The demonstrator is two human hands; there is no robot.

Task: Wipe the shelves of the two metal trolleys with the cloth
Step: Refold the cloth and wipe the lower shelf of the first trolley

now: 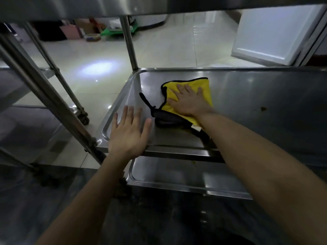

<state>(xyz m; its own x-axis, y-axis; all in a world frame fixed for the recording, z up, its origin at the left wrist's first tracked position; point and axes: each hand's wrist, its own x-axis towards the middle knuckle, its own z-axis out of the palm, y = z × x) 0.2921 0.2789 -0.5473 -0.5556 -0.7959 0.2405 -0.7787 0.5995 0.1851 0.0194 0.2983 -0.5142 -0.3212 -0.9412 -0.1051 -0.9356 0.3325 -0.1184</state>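
We find the work in progress on the middle stainless-steel tray shelf (247, 96) of the nearer metal trolley (130, 45). The yellow microfibre cloth with black edging (187, 87) lies on that shelf toward its left end, partly folded so that its dark grey underside shows at the near edge. The right hand (188, 102) rests flat on top of the cloth, fingers spread and palm down; it presses rather than clutches, which in our judgement suits pushing the cloth across a flat surface. The left hand (129, 133) holds nothing: it lies open and flat on the shelf's near-left corner, just beside the cloth but apart from it, apparently to steady the trolley and carry the person's weight while leaning in under the upper shelf (159, 6).

We note a small brown spot (263, 108) on the shelf to the right of the cloth, well clear of it, so that part of the shelf looks unwiped. The lower steel shelf (177, 174) shows beneath the near rim. The second metal trolley (26, 82) stands to the left on the pale tiled floor (177, 46); no hand or cloth touches it. We judge the task well short of complete.
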